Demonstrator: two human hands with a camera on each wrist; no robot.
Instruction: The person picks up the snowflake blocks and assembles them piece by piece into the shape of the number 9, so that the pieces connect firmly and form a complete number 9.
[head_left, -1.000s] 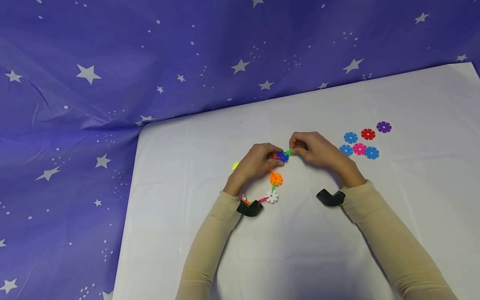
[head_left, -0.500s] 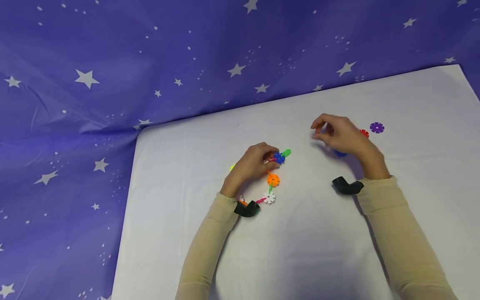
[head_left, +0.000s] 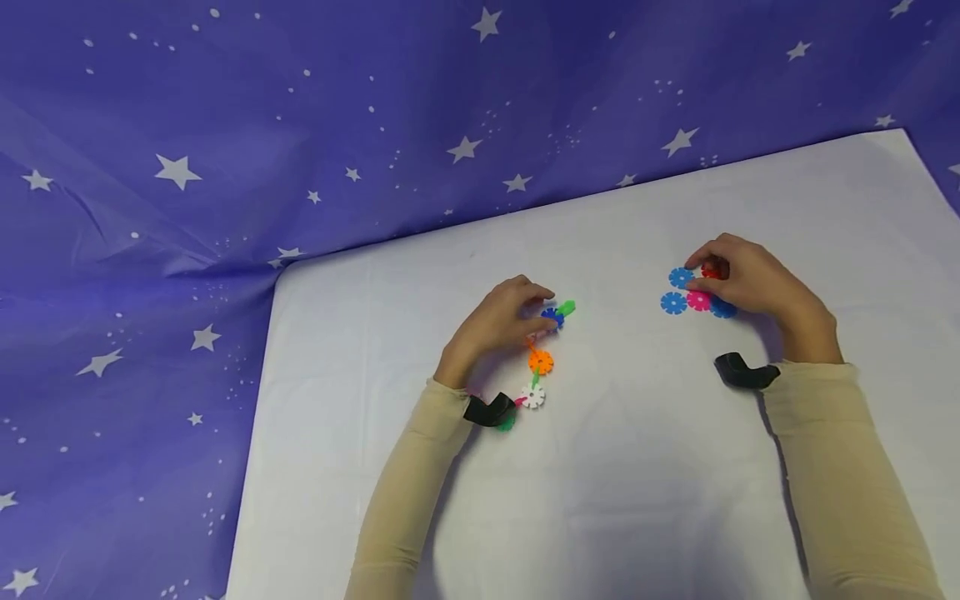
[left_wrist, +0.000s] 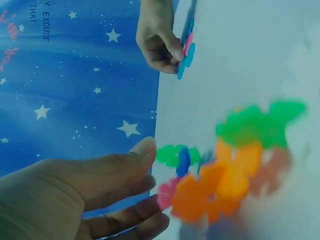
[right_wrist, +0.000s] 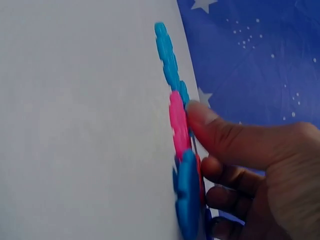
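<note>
My left hand (head_left: 498, 321) rests beside a chain of snowflake-shaped plastic discs, thumb at the dark blue disc (head_left: 552, 319) and fingers apart. A bright green disc (head_left: 567, 308) joins the dark blue one on its right. Down the chain come an orange disc (head_left: 541, 362) and a white disc (head_left: 533, 396); my wrist hides other parts. My right hand (head_left: 761, 279) reaches over the loose discs, thumb and index finger spread at the edge of a light blue disc (head_left: 681, 277). Beneath that hand are a pink disc (head_left: 698, 301) and a partly covered red disc (head_left: 710, 271).
Another light blue disc (head_left: 673, 302) lies left of the pink one. A further blue disc (head_left: 723, 308) shows partly below my right hand. The white-covered table (head_left: 615, 467) meets a purple starred cloth (head_left: 337, 108) along its back edge.
My right hand has left the bright green disc on the chain and moved right to the loose discs, now covering the purple one. My left hand has loosened its hold on the chain.
</note>
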